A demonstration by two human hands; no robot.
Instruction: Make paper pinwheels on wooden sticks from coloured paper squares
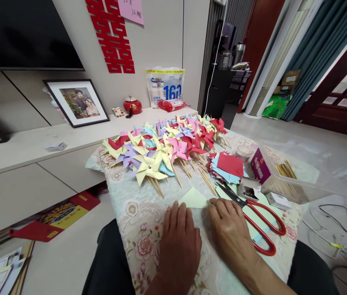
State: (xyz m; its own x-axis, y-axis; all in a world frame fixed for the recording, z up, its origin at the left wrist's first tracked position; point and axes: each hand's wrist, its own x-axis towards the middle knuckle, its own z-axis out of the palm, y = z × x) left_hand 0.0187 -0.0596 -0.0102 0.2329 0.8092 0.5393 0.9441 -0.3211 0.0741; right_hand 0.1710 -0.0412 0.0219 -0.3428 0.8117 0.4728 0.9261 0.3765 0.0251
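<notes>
Pale green paper (193, 198) lies flat on the worktop (136, 213), pressed by left hand (178, 241) and right hand (230, 231), both grips released, fingers flat. In my judgement, an even crease needs steady pressure and aligned edges. Red scissors (255, 221) lie just beside the right hand.

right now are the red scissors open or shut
Open. The red scissors lie flat on the tablecloth beside the right hand, with their two handle loops spread apart and the blades slightly parted.

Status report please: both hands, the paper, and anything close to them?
Left hand and right hand flat, pressing pale green paper on the table cloth. Red scissors beside right hand. Pinwheel pile beyond.
</notes>
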